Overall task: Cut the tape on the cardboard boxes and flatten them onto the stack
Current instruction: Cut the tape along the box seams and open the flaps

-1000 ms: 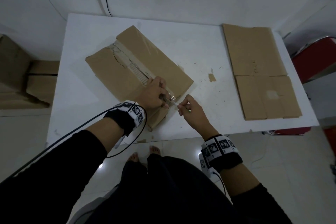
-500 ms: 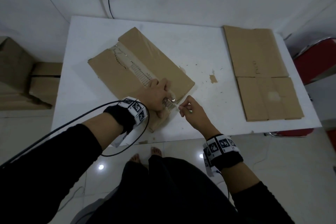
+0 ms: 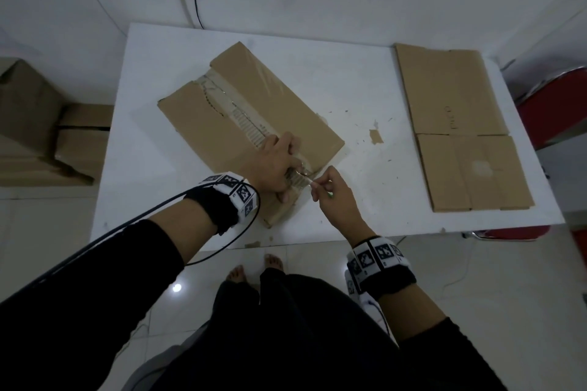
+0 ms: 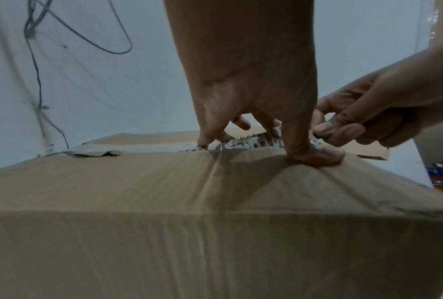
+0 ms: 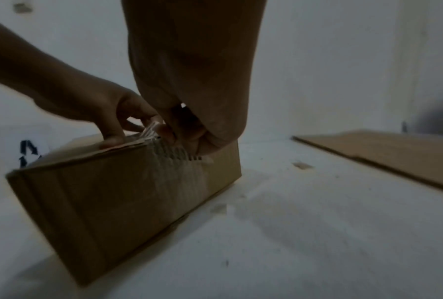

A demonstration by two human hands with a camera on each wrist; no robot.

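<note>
A cardboard box (image 3: pixel 251 133) is lying at an angle on the white table (image 3: pixel 152 194), near the front edge. The left hand (image 3: pixel 274 165) is bearing down on the box's top by the near end of the taped seam (image 3: pixel 244 119), thumb and fingertips pressing the cardboard; the fingers are bent at the tips but are gripping nothing that the views make plain. The right hand (image 3: pixel 333 197) is pinching a small tool with a greenish body between thumb and curled fingers, right at the box's near edge beside the left hand. The tool is mostly hidden inside the grip, so its blade and kind are hard to make out, and whether it is touching the tape cannot be told. The seam tape is looking torn and ragged toward the far end. A stack of flattened cardboard (image 3: pixel 457 133) is lying on the table's right side, well apart from the box. More boxes (image 3: pixel 47 136) are sitting on the floor at left, partly cut off.
</note>
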